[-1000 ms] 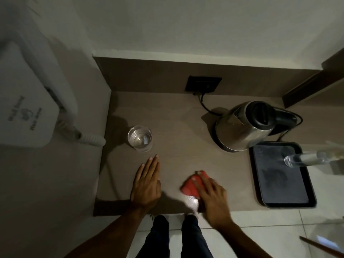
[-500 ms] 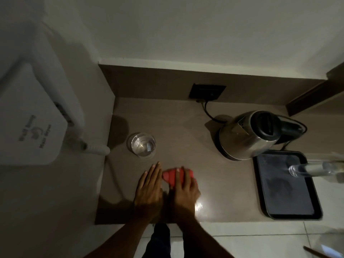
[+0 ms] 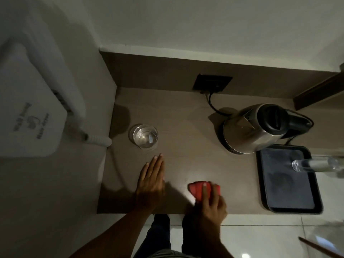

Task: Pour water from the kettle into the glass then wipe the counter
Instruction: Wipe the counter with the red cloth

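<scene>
A steel kettle with a black lid and handle stands upright at the right back of the brown counter. A clear glass holding water stands at the left. My left hand lies flat on the counter, fingers together, just in front of the glass and apart from it. My right hand presses a red cloth onto the counter near the front edge, fingers spread over it.
A black tray lies at the right front with a clear bottle over it. A black wall socket and cord sit behind the kettle. A white wall-mounted device with a coiled cord hangs at the left. Tiled floor lies below.
My right hand slid the red cloth left beside my left hand, then back to the right. My left hand stayed flat in place.
</scene>
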Tool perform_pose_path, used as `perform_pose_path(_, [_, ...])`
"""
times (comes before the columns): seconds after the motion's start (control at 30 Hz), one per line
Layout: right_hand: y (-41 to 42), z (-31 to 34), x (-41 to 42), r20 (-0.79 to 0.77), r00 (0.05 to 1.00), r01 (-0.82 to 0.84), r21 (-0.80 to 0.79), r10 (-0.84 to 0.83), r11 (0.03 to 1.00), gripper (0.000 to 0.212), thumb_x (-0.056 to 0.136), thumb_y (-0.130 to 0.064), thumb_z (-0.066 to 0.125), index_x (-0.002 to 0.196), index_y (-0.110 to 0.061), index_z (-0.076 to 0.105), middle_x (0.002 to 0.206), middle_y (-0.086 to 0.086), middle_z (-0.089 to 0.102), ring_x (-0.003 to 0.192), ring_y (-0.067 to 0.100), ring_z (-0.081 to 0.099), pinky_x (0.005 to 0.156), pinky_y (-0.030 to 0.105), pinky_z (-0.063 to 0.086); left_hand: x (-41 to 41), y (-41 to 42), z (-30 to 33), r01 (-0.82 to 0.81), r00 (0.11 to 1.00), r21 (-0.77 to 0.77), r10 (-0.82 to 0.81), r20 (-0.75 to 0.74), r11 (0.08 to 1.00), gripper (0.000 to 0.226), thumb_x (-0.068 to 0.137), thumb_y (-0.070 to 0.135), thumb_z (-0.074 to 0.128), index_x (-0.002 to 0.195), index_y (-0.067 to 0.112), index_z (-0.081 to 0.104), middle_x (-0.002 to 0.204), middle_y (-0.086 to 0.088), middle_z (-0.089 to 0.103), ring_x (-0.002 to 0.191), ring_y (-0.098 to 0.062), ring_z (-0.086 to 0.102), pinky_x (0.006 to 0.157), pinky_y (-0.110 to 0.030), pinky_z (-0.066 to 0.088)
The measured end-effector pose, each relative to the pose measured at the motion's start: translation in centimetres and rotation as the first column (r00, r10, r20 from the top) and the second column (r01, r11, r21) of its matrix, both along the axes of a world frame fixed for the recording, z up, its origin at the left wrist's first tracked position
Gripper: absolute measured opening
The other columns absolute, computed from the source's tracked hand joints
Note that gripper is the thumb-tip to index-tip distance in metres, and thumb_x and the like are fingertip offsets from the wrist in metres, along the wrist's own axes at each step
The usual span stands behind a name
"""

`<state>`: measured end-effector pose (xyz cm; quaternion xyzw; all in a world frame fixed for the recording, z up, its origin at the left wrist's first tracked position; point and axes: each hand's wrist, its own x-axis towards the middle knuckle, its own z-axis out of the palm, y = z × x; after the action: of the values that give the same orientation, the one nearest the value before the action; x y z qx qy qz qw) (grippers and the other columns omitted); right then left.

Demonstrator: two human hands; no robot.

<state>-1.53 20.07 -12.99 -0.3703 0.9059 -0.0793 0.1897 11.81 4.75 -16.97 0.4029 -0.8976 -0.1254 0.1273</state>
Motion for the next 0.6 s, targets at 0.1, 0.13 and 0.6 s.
perform_pose_path(0.1, [-3.6,-0.5,2.8,0.028,0.997,-0.067,-0.013,0.067,0.998,0.093,0.053,-0.031,0.093,0.135,-0.013,0.053,0.138,0.026,0.05,0.11,0.054,0.055,0.077,0.069,0.048,0.1,0.2,0.1,0.017,0.999,-0.012,-0.016,0.031,1.0,0.049,0.103,0.02,0.034,0.148,0.005,0.043,0.157,-0.012,0.043,0.145,-0.026,0.042,0.109,-0.048,0.049])
perform_pose_path(0.13, [-5.6,-0.6,3.0,0.015,0.992,-0.123,-0.064,0.124,0.99,0.084,0.065,-0.042,0.083,0.138,-0.015,0.051,0.143,0.023,0.046,0.116,0.053,0.051,0.083,0.068,0.046,0.2,0.1,0.0,0.018,0.999,-0.026,-0.017,0.036,1.0,0.049,0.104,0.022,0.033,0.148,0.004,0.043,0.157,-0.013,0.043,0.145,-0.027,0.042,0.109,-0.048,0.049])
perform_pose_path(0.6, [-7.5,-1.3,-2.4,0.0,0.883,-0.463,-0.157,0.469,0.872,0.079,0.082,-0.049,0.062,0.151,-0.028,0.027,0.156,0.01,0.028,0.136,0.039,0.029,0.102,0.061,0.033,0.2,-0.4,0.4,-0.014,0.997,0.105,0.006,0.071,0.994,0.055,0.098,0.021,0.035,0.151,0.006,0.037,0.16,-0.011,0.038,0.148,-0.024,0.038,0.119,-0.042,0.032])
